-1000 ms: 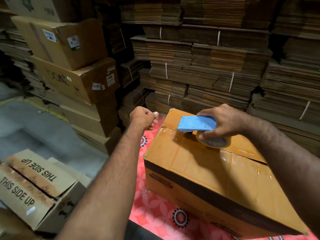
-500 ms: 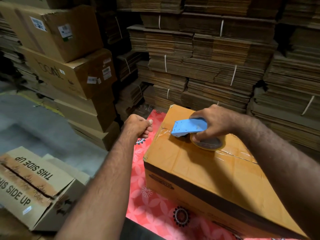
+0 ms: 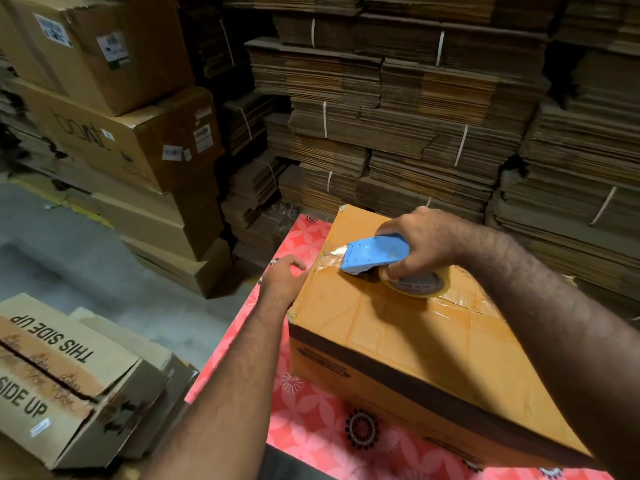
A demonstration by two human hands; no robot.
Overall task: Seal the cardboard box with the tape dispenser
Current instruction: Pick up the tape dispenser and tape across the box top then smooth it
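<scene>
An orange-brown cardboard box (image 3: 398, 334) lies on a red flowered cloth (image 3: 311, 410). A strip of clear tape runs along its top seam toward the left edge. My right hand (image 3: 426, 244) grips the blue tape dispenser (image 3: 375, 252), whose roll of tape (image 3: 415, 284) rests on the box top near the far left edge. Clear tape stretches from the dispenser's nose over that edge. My left hand (image 3: 282, 277) is open, fingers spread, pressed against the box's left side just below the tape end.
Taped cartons (image 3: 131, 140) are stacked at the left on the grey floor. Bundles of flattened cardboard (image 3: 398, 116) fill the back wall. A box marked THIS SIDE UP (image 3: 62, 375) sits at the lower left.
My left hand has opened from a fist and dropped onto the box's left side. The dispenser has moved a little further toward the left edge.
</scene>
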